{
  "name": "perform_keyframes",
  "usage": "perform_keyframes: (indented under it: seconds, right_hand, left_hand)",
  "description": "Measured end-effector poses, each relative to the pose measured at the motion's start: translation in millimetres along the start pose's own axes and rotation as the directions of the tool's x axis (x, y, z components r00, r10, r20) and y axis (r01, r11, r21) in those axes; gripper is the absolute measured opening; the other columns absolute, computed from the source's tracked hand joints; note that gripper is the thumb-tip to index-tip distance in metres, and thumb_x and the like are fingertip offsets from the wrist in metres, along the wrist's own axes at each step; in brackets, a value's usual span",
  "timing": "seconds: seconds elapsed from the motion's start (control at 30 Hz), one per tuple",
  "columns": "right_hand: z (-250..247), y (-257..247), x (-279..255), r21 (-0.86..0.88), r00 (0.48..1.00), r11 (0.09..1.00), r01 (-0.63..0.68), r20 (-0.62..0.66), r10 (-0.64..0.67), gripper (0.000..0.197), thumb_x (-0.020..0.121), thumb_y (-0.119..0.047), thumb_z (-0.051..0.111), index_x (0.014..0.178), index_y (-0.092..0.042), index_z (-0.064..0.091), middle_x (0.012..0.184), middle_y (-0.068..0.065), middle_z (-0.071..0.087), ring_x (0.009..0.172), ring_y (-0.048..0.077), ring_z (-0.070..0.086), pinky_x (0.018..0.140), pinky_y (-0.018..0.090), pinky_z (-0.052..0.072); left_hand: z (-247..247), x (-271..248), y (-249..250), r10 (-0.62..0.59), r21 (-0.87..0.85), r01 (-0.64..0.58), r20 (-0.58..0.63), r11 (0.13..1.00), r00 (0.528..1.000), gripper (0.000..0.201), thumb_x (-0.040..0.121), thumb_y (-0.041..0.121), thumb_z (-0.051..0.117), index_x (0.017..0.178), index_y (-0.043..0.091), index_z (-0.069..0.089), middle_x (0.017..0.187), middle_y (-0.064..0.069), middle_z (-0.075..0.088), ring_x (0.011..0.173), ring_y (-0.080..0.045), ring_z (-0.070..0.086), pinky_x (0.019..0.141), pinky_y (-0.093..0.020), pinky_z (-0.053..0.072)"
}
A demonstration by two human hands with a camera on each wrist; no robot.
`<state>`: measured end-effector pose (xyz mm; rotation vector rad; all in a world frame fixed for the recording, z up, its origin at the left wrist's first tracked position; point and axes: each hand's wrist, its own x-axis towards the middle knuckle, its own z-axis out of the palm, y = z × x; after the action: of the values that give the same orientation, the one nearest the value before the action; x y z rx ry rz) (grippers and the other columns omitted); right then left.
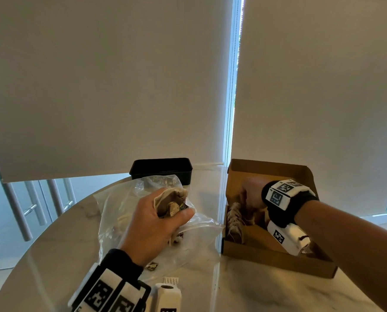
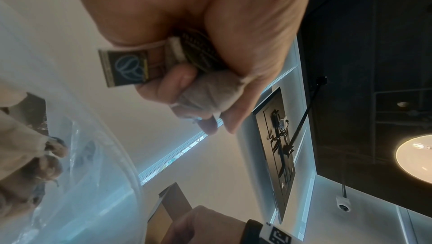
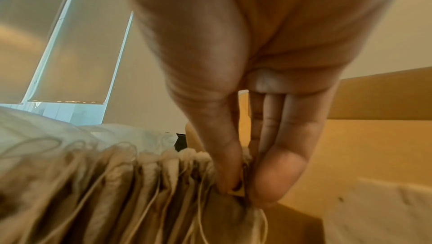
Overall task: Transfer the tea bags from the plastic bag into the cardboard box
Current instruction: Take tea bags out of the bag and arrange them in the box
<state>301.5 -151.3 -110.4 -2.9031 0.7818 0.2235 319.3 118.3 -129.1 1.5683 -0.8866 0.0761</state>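
My left hand (image 1: 163, 218) hovers above the clear plastic bag (image 1: 120, 212) and grips a bunch of tea bags (image 1: 170, 200). In the left wrist view its fingers curl round the tea bags (image 2: 208, 91), with a dark paper tag (image 2: 126, 67) sticking out. More tea bags (image 2: 25, 137) lie inside the plastic bag (image 2: 98, 183). My right hand (image 1: 249, 194) reaches into the open cardboard box (image 1: 275, 255). Thumb and fingers of that right hand (image 3: 243, 188) pinch a tea bag's tag at the end of a row of upright tea bags (image 3: 140, 183). That row of tea bags (image 1: 234, 221) stands along the box's left side.
A black rectangular container (image 1: 161, 168) stands behind the plastic bag at the table's far edge. One loose tea bag tag (image 1: 152, 266) lies on the round marble table (image 1: 244, 289) near my left wrist. Roller blinds hang behind the table.
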Motion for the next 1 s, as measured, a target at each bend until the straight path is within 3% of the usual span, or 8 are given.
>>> perform_keyframes:
  seconds: [0.17, 0.33, 0.6, 0.8, 1.0]
  right_hand:
    - [2, -1, 5, 0.027, 1.000, 1.000, -0.006, 0.019, 0.005, 0.014, 0.085, -0.011, 0.066, 0.097, -0.009, 0.072, 0.088, 0.006, 0.066, 0.075, 0.018, 0.060, 0.065, 0.024, 0.051]
    - [3, 0, 7, 0.046, 0.999, 0.999, -0.005, 0.037, 0.004, 0.015, 0.082, -0.014, 0.071, 0.096, -0.010, 0.071, 0.099, 0.009, 0.070, 0.089, 0.023, 0.069, 0.078, 0.031, 0.057]
    - [-1, 5, 4, 0.117, 0.998, 0.993, 0.007, 0.060, -0.014, 0.013, 0.077, -0.015, 0.077, 0.086, -0.019, 0.068, 0.093, 0.003, 0.068, 0.080, 0.017, 0.064, 0.070, 0.026, 0.055]
    - [-7, 6, -2, 0.123, 0.998, 0.992, 0.006, 0.065, -0.014, 0.020, 0.078, -0.008, 0.074, 0.082, -0.024, 0.062, 0.084, -0.001, 0.063, 0.072, 0.013, 0.060, 0.056, 0.020, 0.048]
    - [-15, 10, -11, 0.119, 0.999, 0.993, -0.016, 0.048, 0.011, 0.025, 0.079, 0.000, 0.069, 0.089, -0.022, 0.062, 0.086, -0.001, 0.060, 0.071, 0.012, 0.059, 0.048, 0.018, 0.044]
  left_hand:
    - [-1, 1, -3, 0.003, 0.025, -0.003, 0.003, 1.000, 1.000, 0.009, 0.077, 0.014, 0.074, 0.082, 0.018, 0.067, 0.072, 0.006, 0.068, 0.070, -0.007, 0.063, 0.063, -0.012, 0.049]
    - [0, -1, -2, 0.005, 0.033, -0.006, 0.009, 0.999, 1.000, 0.010, 0.077, 0.016, 0.073, 0.084, 0.019, 0.067, 0.078, 0.004, 0.069, 0.078, -0.011, 0.064, 0.066, -0.011, 0.049]
    - [1, -1, -3, 0.001, 0.011, -0.001, 0.028, 1.000, 1.000, 0.010, 0.076, 0.012, 0.074, 0.083, 0.015, 0.067, 0.078, -0.002, 0.068, 0.076, -0.016, 0.063, 0.067, -0.013, 0.050]
    - [0, 1, -5, -0.013, 0.009, 0.013, 0.036, 1.000, 0.999, 0.012, 0.076, 0.012, 0.075, 0.085, 0.011, 0.068, 0.080, -0.005, 0.068, 0.077, -0.018, 0.063, 0.069, -0.016, 0.052]
    - [-2, 1, -9, -0.060, 0.009, 0.059, 0.038, 0.998, 0.997, 0.018, 0.076, 0.024, 0.077, 0.090, 0.017, 0.068, 0.083, -0.002, 0.069, 0.078, -0.014, 0.065, 0.070, -0.016, 0.052]
